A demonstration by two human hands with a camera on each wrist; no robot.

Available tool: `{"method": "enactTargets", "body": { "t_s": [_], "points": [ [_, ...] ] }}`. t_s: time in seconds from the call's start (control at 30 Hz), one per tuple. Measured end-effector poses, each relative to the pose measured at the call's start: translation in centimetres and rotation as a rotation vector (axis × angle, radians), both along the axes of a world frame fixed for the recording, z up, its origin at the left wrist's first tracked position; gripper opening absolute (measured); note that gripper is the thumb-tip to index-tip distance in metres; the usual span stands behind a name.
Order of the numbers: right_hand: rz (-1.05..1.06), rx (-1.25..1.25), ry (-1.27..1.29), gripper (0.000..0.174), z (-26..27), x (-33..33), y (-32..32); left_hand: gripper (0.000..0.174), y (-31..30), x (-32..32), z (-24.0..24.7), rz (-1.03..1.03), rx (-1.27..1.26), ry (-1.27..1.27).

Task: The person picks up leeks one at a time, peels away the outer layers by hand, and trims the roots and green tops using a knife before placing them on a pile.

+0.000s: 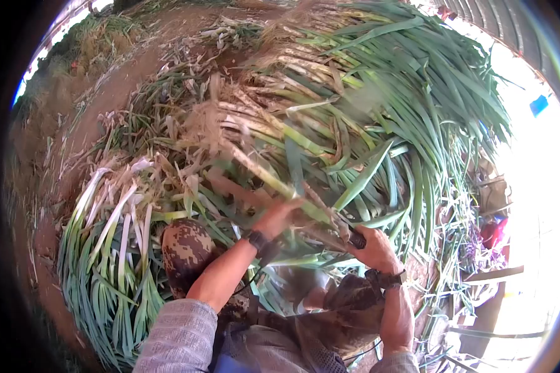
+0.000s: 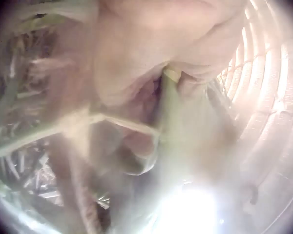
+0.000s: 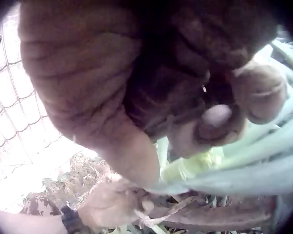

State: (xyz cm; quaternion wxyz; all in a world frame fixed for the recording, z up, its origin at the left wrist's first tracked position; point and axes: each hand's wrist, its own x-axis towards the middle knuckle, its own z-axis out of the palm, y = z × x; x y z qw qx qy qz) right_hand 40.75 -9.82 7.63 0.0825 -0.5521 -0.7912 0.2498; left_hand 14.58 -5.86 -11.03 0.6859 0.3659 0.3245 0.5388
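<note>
In the head view my left hand (image 1: 279,219) grips a leek (image 1: 262,175), its pale root end pointing up and left, its green part toward my right hand. The left wrist view shows the curled fingers (image 2: 171,44) close, with a green stalk (image 2: 170,97) coming out from between them. My right hand (image 1: 378,252) is curled round a short dark handle-like thing (image 1: 356,239) beside the leek's green end; I cannot tell its kind. In the right wrist view its fingers (image 3: 259,92) are bent, and leek leaves (image 3: 244,170) pass behind.
A big heap of leeks (image 1: 379,93) lies ahead, roots left and leaves right. Cleaned leeks with white stems (image 1: 121,242) lie at the left, beside a camouflage-covered knee (image 1: 186,248). Dry peelings (image 1: 162,93) cover the soil. A ribbed wall (image 1: 510,25) shows at the upper right.
</note>
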Motion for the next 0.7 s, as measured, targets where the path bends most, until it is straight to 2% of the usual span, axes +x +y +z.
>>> {"method": "enactTargets", "body": {
  "t_s": [0.07, 0.13, 0.2, 0.27, 0.4, 0.43, 0.5, 0.6, 0.7],
  "points": [
    [0.039, -0.039, -0.060, 0.038, 0.0, 0.4, -0.4, 0.035, -2.7, 0.5, 0.2, -0.074, -0.239, -0.301],
    [0.112, -0.082, -0.167, 0.035, -0.5, 1.1, -0.6, 0.039, -3.3, 0.8, 0.8, -0.039, -0.209, -0.330],
    [0.112, -0.118, -0.179, 0.035, -0.6, 1.2, -0.7, 0.050, -3.4, 0.6, 0.4, -0.027, -0.128, -0.353],
    [0.108, -0.157, -0.204, 0.035, -0.7, 1.0, -0.7, 0.055, -3.9, 1.0, -0.4, -0.004, -0.132, -0.431],
    [0.155, -0.060, -0.124, 0.036, -1.1, 0.5, -0.6, 0.066, -4.8, 1.6, -1.0, 0.072, -0.135, -0.567],
    [0.185, -0.084, -0.137, 0.038, -1.0, 0.4, -0.4, 0.066, -5.0, 1.7, -1.1, 0.076, -0.135, -0.570],
    [0.214, -0.106, -0.157, 0.039, -0.8, 0.1, -0.5, 0.067, -4.9, 2.1, -2.0, 0.253, -0.298, -0.624],
    [0.246, -0.068, -0.173, 0.038, -1.3, -0.4, -0.9, 0.063, -5.0, 1.4, -1.7, 0.218, -0.231, -0.659],
    [0.157, -0.025, -0.116, 0.038, -1.6, -0.7, -0.8, 0.055, -5.2, 1.5, -1.0, 0.236, -0.236, -0.648]
  ]
}}
